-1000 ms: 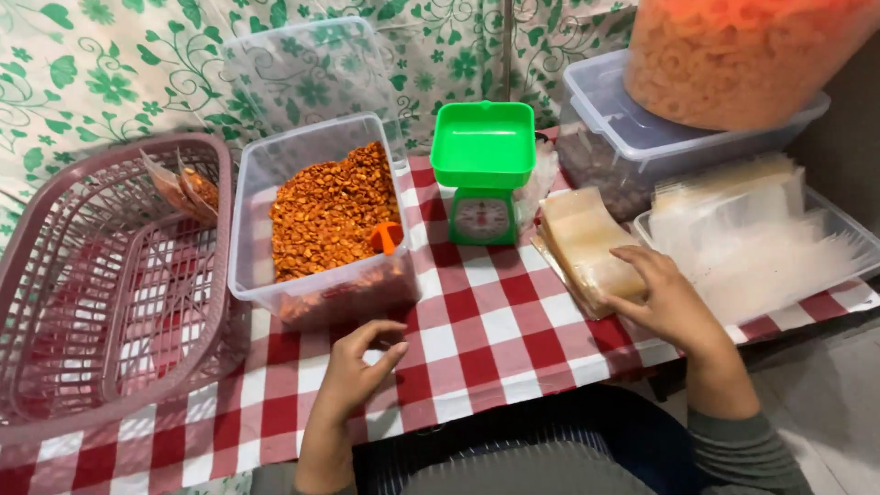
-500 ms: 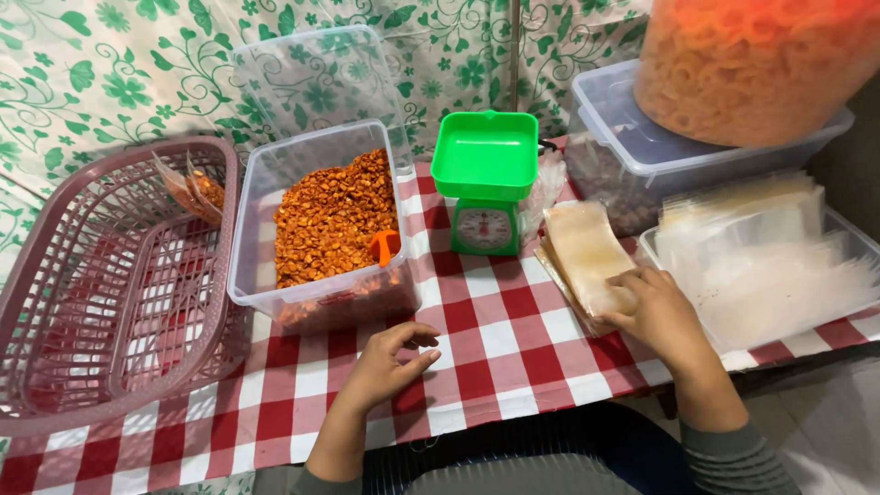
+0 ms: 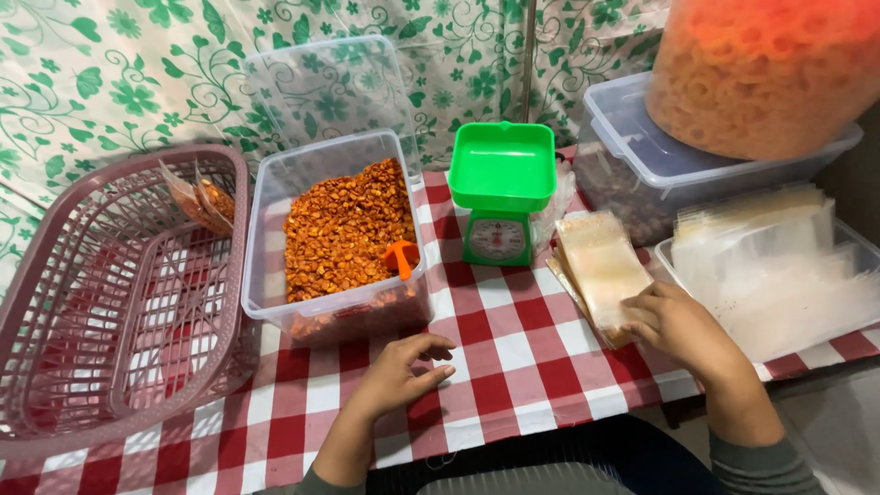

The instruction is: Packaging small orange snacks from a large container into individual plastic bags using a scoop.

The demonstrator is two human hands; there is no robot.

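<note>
Resting its fingertips on the stack of bags beside the scale, the right hand is gripping nothing yet; left hand is lying half-curled, empty, on the tablecloth. Thin bags are likely sticking together, risking lifting several.

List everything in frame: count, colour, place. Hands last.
basket: 1, pink plastic, far left on the table
filled snack bags: 2 or so, clear with orange contents, in the basket's back corner
tub of orange snack: 1, clear, right of the basket
scoop: 1, orange, stuck in the snack
tub lid: 1, clear, leaning on the curtain behind the tub
scale: 1, green, centre back
empty bag stack: 1, clear, right of the scale
tray of bags: 1, clear, far right
lidded tub: 1, clear, back right
big bag of ring snacks: 1, orange, on the lidded tub
tablecloth: red-white check
left hand: resting on the tablecloth, empty
right hand: fingers on the empty bag stack
</note>
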